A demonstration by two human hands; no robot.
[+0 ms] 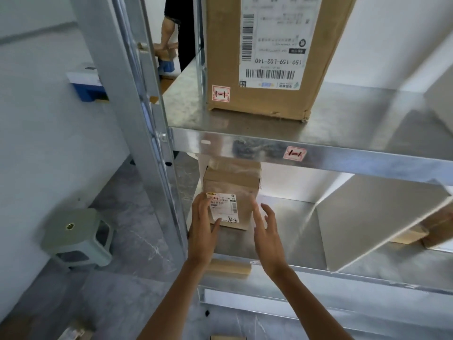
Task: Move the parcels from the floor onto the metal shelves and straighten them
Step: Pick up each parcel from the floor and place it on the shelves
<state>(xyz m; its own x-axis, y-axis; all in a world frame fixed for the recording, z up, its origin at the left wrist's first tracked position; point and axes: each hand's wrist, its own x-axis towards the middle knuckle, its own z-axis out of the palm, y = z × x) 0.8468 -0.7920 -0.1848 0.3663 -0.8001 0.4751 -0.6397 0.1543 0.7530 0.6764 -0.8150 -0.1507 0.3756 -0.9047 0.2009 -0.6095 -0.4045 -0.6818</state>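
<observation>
A pale green plastic stool point(73, 235) was seen on the grey floor at the far left, beside the rack's metal upright point(147, 119). The left hand point(202, 229) was laid with straight fingers against the labelled front of a small cardboard parcel point(232, 177), with nothing gripped. The parcel was stood upright on a metal shelf point(289, 229). The right hand point(266, 231) was held open just beside the parcel's right edge; whether it touched could not be told. A larger labelled carton point(269, 101) was set on the shelf above

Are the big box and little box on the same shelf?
No, the big brown cardboard box stands on the metal shelf above the small cardboard parcel.
</observation>
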